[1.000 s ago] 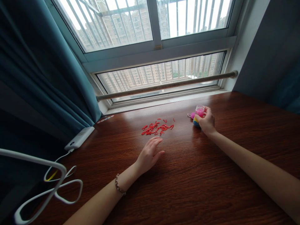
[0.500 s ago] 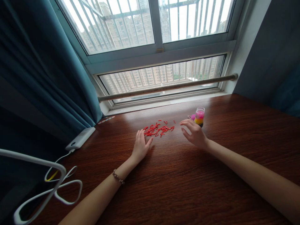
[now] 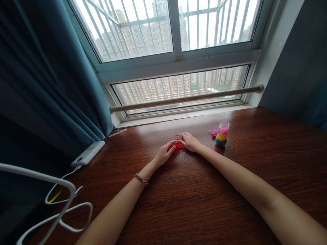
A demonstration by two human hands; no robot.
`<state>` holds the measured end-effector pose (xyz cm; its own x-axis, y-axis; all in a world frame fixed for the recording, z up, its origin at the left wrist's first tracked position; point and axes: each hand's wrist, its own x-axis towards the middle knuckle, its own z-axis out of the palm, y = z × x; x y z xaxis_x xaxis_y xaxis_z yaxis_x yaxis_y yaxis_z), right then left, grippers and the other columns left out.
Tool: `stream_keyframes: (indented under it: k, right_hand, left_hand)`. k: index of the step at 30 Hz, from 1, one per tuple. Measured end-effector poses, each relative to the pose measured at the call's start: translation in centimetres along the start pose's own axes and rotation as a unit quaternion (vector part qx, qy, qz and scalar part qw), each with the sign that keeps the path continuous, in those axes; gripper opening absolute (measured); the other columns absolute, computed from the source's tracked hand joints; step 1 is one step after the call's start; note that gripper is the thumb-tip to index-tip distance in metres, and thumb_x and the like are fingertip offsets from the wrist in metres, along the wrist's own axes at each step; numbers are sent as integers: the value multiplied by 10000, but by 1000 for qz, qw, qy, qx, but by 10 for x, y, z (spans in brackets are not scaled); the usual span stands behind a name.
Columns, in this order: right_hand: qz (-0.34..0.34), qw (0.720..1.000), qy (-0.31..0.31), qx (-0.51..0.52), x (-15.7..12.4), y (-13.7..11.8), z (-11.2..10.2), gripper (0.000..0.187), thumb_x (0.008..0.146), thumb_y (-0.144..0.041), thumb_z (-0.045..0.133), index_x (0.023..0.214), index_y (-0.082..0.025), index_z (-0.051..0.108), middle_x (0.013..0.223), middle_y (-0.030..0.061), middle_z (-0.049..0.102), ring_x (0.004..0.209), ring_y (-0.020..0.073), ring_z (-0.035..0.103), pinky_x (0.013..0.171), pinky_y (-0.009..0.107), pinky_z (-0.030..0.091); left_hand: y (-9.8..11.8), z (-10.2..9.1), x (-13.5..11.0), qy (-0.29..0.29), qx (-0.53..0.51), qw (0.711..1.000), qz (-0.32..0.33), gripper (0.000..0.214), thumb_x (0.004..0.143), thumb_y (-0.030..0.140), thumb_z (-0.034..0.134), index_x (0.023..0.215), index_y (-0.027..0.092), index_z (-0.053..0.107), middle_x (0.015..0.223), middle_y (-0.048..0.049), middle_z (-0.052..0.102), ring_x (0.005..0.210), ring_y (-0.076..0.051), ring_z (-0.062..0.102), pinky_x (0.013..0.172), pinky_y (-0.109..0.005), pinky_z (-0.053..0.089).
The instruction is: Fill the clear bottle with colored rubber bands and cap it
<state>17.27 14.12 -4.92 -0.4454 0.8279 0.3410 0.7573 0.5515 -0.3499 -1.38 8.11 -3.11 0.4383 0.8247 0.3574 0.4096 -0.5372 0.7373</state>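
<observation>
Small red paper clips lie bunched in a pile on the dark wooden table. My left hand curves around the pile's left side, fingers extended, thumb along its near edge. From the right, my right hand rests against the pile with its fingers stretched out. Both hands are open, and their fingertips hide part of the pile. Just beyond it lie a few stray red clips. To the right of my right hand stands a clear jar with pink, yellow and blue layers inside; beside it is a pink lid.
A white power bank with a white cable lies at the table's left edge, by a blue curtain. A metal rail crosses the window behind the table.
My right hand has moved left from near the jar to the clips, and my left hand has moved right. The spread-out clips are now gathered into a tighter pile between them.
</observation>
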Motion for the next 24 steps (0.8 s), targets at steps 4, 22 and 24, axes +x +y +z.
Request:
stream_keyframes:
  k: [4,22,24]
  right_hand:
    - [-51,998,-13,33,12,-3,5,437,931,-406,341,1245,-123,450,1256,134,464,1195,236,366,1002,373,289]
    - [19,930,136,340,3,-9,0,545,902,-521,245,899,-177,668,943,67,659,921,218,597,827,343,462]
    - [-15,958,102,266,6,-6,4,514,915,-487,237,1029,-172,627,1106,70,596,1082,215,505,948,356,378]
  left_hand:
    - [-10,-6,1,115,-89,988,-45,400,880,430,362,1067,123,538,1003,-117,631,959,-218,581,874,-377,440]
    - [9,-1,-3,-102,-30,994,7,430,894,429,321,1143,170,559,1163,-68,573,1093,-224,515,985,-365,361]
    - [12,-2,-5,-107,-99,989,-12,452,888,447,332,1080,138,599,1094,-89,612,1027,-235,560,948,-377,400]
